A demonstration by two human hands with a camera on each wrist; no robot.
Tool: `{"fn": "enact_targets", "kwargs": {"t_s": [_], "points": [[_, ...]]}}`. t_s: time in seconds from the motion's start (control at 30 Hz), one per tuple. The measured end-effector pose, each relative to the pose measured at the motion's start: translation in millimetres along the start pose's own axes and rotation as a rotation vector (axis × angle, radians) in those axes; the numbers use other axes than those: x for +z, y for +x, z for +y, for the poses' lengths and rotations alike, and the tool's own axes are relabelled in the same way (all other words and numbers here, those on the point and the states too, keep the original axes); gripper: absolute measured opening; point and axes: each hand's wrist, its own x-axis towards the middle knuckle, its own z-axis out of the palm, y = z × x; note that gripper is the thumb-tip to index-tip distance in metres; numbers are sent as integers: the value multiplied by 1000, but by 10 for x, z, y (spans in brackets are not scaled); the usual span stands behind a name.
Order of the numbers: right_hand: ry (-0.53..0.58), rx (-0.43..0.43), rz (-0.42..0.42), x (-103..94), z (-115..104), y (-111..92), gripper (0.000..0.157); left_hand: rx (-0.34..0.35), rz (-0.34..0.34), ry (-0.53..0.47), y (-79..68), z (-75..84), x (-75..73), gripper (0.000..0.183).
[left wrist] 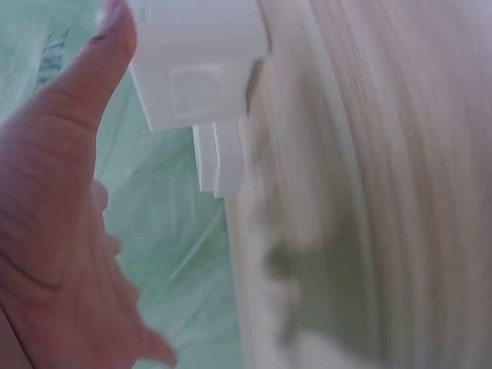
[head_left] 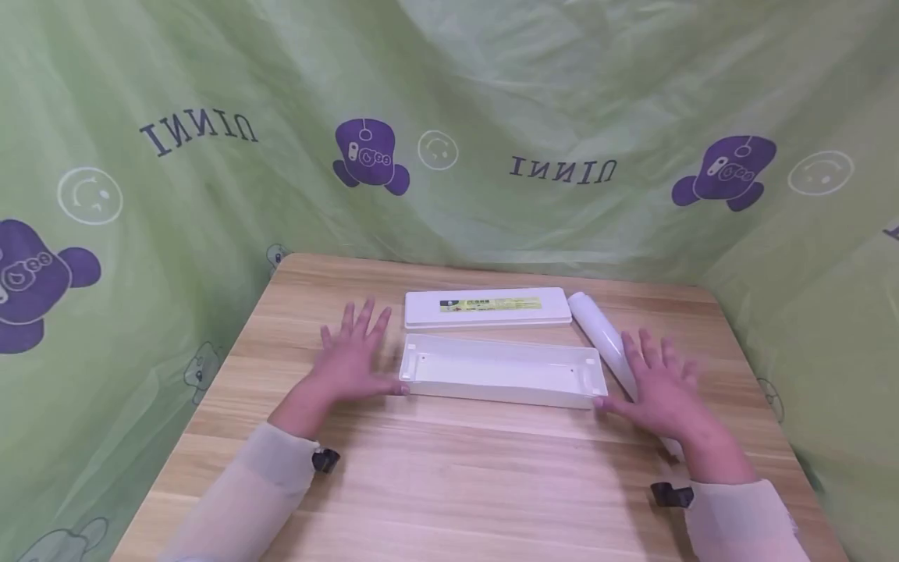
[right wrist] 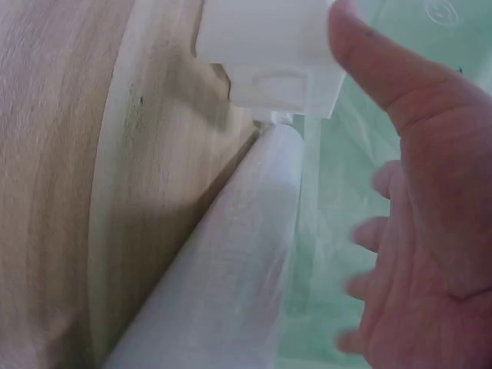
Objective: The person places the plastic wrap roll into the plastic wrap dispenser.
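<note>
A long white plastic box (head_left: 492, 392), its open side up, lies on the wooden table between both hands. My left hand (head_left: 349, 361) is at its left end, fingers spread and thumb tip right at the near corner. At the opposite end my right hand (head_left: 663, 394) is spread the same way, its thumb tip by the near right corner. Under the right palm and fingers runs a white roll of plastic film (right wrist: 231, 254), slanting along the table; part of it is hidden by that hand. Behind the box lies a white lid (head_left: 421, 308) with a yellow-green label.
The light wooden table (head_left: 449, 484) has rounded far corners. A green curtain (head_left: 463, 218) with purple cartoon figures hangs around its back and sides. Dark clips or straps (head_left: 325, 460) show at both sleeve cuffs.
</note>
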Motion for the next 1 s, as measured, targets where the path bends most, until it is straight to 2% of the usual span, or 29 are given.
{"fn": "enact_targets", "kwargs": {"t_s": [0.17,0.3,0.43,0.57,0.83,1.0], "points": [[90,-14,-57,24,59,17,124,72,-23,-350,-8,-17,142,139],[146,27,-44,74,109,47,122,72,-31,-528,4,13,258,139],[194,92,-44,144,152,66,118,47,-35,-596,8,48,359,136],[190,138,-41,211,180,77,106,41,-35,-645,16,69,448,133],[198,126,19,264,220,90,88,43,-34,-753,40,107,509,126],[191,152,35,263,217,103,81,41,-48,-845,58,120,524,121]]}}
